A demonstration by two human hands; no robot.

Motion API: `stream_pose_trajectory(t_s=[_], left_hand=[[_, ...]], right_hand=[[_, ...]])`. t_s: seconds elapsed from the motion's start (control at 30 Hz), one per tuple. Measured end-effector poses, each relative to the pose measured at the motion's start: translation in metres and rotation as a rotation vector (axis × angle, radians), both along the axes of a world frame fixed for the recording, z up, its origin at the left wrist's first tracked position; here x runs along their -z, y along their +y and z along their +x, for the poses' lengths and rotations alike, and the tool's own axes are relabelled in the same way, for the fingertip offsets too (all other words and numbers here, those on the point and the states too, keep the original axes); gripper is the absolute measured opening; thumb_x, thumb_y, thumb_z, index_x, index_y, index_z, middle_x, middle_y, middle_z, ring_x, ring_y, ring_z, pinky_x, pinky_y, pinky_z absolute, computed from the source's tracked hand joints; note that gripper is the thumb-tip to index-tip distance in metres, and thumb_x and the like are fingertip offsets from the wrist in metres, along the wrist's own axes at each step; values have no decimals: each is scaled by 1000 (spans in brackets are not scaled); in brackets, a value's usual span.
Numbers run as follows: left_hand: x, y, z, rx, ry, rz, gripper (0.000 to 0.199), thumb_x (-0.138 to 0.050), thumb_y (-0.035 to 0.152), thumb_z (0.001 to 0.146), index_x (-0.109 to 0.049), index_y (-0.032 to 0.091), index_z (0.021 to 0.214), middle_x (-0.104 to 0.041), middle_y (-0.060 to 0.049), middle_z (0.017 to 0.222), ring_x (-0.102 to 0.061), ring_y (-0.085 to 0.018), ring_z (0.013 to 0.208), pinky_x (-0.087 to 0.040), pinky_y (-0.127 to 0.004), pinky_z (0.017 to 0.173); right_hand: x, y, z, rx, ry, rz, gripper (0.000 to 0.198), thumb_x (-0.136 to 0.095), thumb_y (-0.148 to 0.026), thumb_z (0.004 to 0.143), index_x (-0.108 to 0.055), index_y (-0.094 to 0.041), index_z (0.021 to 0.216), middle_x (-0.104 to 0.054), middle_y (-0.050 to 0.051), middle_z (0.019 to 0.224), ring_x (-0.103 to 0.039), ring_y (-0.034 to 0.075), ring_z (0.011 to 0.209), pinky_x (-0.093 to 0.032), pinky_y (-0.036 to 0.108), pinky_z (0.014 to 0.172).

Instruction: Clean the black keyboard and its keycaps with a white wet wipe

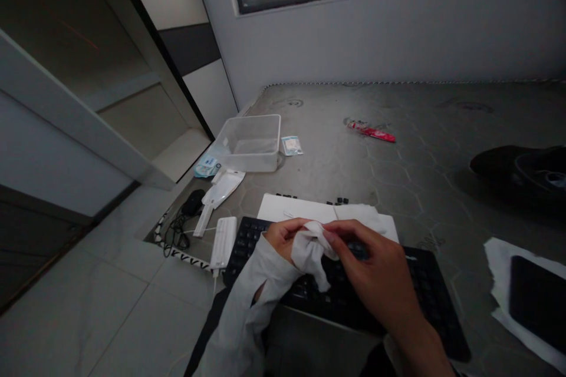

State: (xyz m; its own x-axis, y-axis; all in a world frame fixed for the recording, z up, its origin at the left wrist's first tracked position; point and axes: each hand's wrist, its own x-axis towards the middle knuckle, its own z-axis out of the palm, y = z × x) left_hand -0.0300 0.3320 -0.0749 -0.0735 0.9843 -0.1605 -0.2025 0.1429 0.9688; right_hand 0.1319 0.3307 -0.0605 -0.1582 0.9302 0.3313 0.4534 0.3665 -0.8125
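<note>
A crumpled white tissue [312,250] is bunched between my two hands, and a loose end of it hangs down. My left hand [280,234], in a white sleeve, grips it from the left, partly covered by the tissue. The thumb and fingers of my right hand [375,265] pinch its upper right side. Below both hands lies a black keyboard [435,288], its middle hidden by them. Behind it are a white sheet [274,207] and several loose black keycaps [342,200].
At the left stand a clear plastic box [256,162], a white power strip [224,241], a white pouch [224,187] and a black mouse [193,203] with its cable. A small packet [292,145], a red strip-shaped item [371,131] and a phone-like black slab [537,297] lie around.
</note>
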Motion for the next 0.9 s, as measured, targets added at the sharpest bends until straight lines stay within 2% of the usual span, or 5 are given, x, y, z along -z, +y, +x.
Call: stream_pose_trajectory(t_s=[0.2, 0.37, 0.63, 0.77, 0.9], left_hand=[[-7, 0, 1, -131, -46, -21, 16, -85, 24, 60, -81, 15, 73, -80, -5, 68, -71, -15, 61, -55, -22, 61], [-13, -3, 5, -161, -96, -83, 21, -89, 17, 52, -76, 15, 68, -74, 2, 51, -62, -8, 42, -46, -15, 45], [-8, -4, 5, -122, -150, -115, 45, -98, 43, 39, -73, 13, 62, -73, 0, 51, -61, -7, 44, -45, -15, 46], [-5, -3, 3, -107, -111, -100, 42, -96, 47, 45, -79, 15, 68, -73, 1, 51, -57, -5, 42, -41, -13, 44], [-6, -5, 5, -57, -134, -102, 37, -94, 42, 53, -82, 16, 75, -80, -4, 65, -70, -12, 57, -52, -17, 54]], right_hand=[[1, -1, 1, -44, 15, 58, 13, -66, -30, 93, -73, -30, 104, -78, -3, 98, -73, 17, 88, -55, 26, 74], [0, -2, 2, -97, 50, 119, 29, -81, -27, 81, -74, -28, 108, -78, 0, 100, -73, 19, 86, -59, 29, 76], [3, 0, -1, -159, 195, 164, 29, -70, -10, 88, -78, -31, 105, -78, -1, 92, -73, 14, 82, -58, 24, 71], [5, 1, -3, -115, 197, 211, 29, -69, -9, 89, -78, -31, 104, -78, -1, 93, -73, 14, 83, -58, 23, 72], [7, -1, -3, -48, 168, 290, 25, -67, -9, 90, -78, -29, 101, -78, -1, 90, -73, 14, 80, -58, 25, 73]])
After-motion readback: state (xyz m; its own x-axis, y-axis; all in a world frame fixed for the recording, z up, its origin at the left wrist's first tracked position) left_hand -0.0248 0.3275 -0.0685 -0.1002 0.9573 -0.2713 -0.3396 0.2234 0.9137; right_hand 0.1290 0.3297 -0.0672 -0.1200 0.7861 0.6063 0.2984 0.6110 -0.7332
